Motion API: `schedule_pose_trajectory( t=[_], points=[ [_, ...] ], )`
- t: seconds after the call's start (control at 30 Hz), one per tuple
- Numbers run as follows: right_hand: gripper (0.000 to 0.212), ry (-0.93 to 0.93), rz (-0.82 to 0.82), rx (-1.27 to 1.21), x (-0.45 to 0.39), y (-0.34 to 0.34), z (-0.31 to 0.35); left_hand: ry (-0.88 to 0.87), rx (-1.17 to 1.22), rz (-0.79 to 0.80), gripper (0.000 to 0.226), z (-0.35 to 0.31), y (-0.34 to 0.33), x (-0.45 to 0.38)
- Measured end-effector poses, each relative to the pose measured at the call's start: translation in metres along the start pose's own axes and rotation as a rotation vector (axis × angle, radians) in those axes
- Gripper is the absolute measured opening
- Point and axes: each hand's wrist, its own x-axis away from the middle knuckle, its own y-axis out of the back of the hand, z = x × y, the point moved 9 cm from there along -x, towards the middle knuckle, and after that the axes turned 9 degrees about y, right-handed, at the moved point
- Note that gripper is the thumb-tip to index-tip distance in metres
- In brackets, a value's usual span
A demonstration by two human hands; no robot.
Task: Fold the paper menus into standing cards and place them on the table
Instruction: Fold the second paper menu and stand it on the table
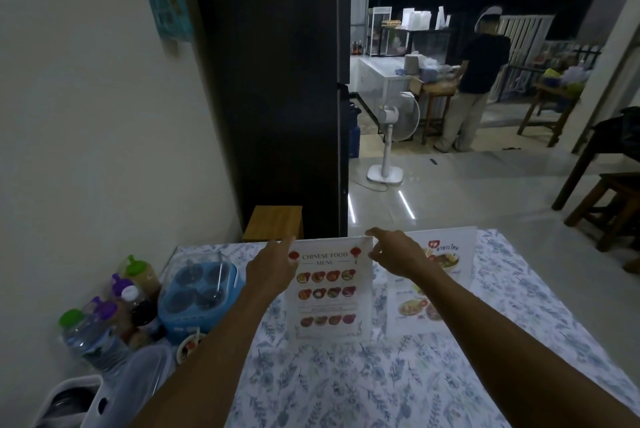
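Two menus: we see both standing up on the table, which has a blue and white flower cloth.
Chinese food menu: it stands in the middle of the far side of the table, with its printed side facing us.
Second menu: it stands just to the right of the first one, partly hidden behind our right arm.
Left hand: we touch the top left corner of the Chinese food menu. The fingers curl loosely at its edge. We cannot tell if they pinch it.
Right hand: we reach to the top right corner of the same menu. The fingers are partly open and their tips are at the edge.
Bottles: they stand in a bunch at the left edge of the table.
Blue box: it sits next to the bottles and has a clear lid.
Fan: it stands on the floor far behind the table.
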Motion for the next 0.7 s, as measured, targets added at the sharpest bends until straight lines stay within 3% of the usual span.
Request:
schedule_pose_trajectory(
  t=[0.4, 0.7],
  points=[
    [0.057, 0.01, 0.012, 0.006, 0.009, -0.005, 0.002, -0.032, -0.167, 0.029, 0.076, -0.017, -0.012, 0.012],
    [0.067, -0.004, 0.021, -0.048, 0.004, -0.007, 0.004, -0.042, -0.219, 0.011, 0.076, -0.02, -0.011, 0.015]
  ],
)
